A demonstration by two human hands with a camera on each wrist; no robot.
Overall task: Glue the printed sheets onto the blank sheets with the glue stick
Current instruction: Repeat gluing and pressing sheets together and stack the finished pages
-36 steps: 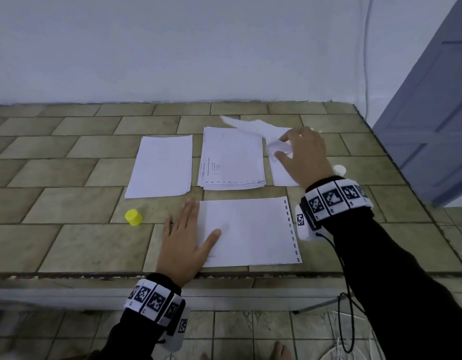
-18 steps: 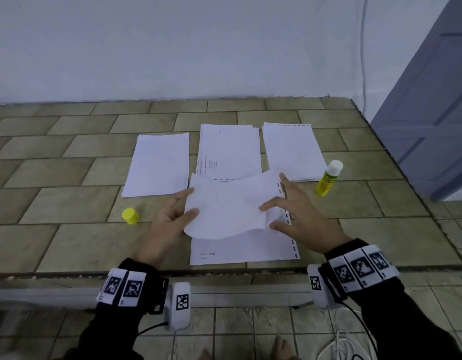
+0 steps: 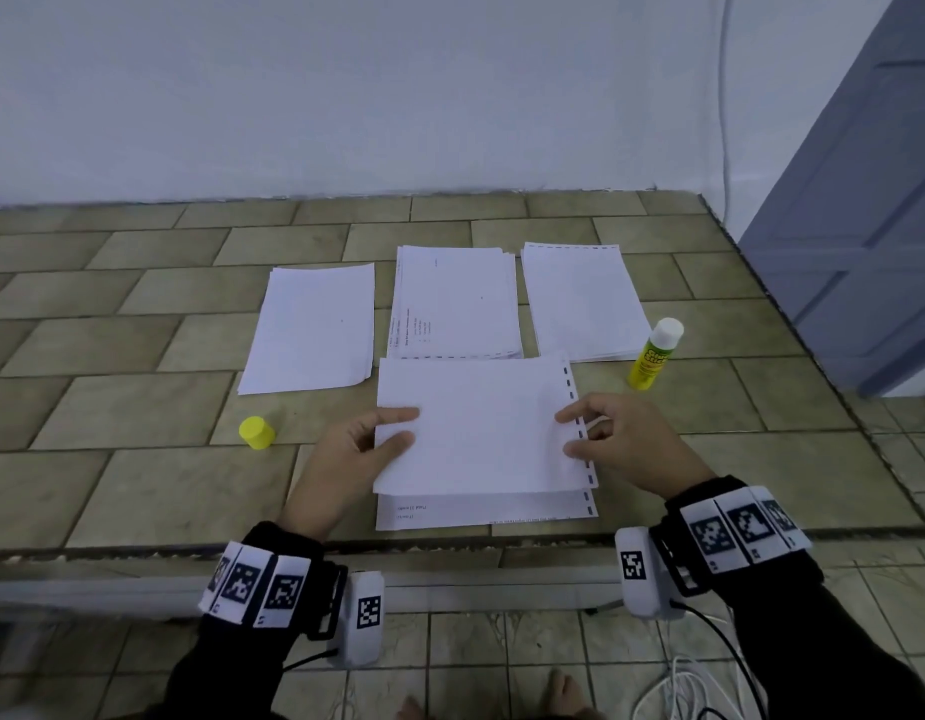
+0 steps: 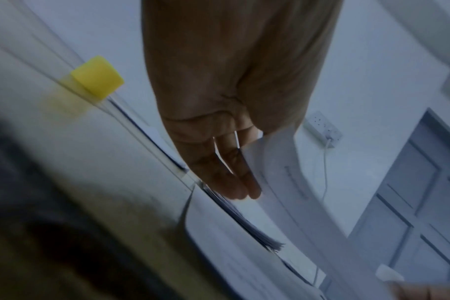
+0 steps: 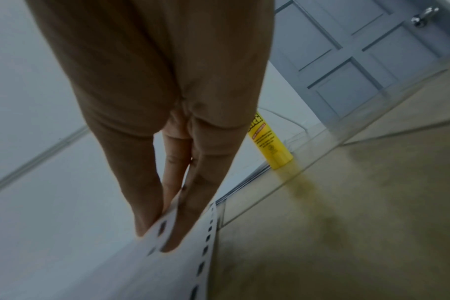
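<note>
Left hand (image 3: 353, 449) and right hand (image 3: 624, 441) are pinching a sheet (image 3: 476, 423) by its edges, fingers (image 5: 179, 229) holding it over a printed sheet (image 3: 481, 510).

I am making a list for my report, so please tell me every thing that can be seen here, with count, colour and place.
held white paper sheet with dashed edge: 1, white, gripped at both sides above the lower sheet
lower printed white sheet: 1, white, near table edge, mostly covered
middle stack of printed sheets: 1, white, table centre
right stack of dash-edged sheets: 1, white, beside the glue stick
left stack of plain sheets: 1, white, far left
yellow glue stick with white top: 1, upright, uncapped, right
yellow plastic cap: 1, left of the hands
tiled table: 1, olive-beige
panelled door: 1, grey-blue, right
left hand: pinches the sheet's left edge
right hand: pinches the dashed edge
</note>
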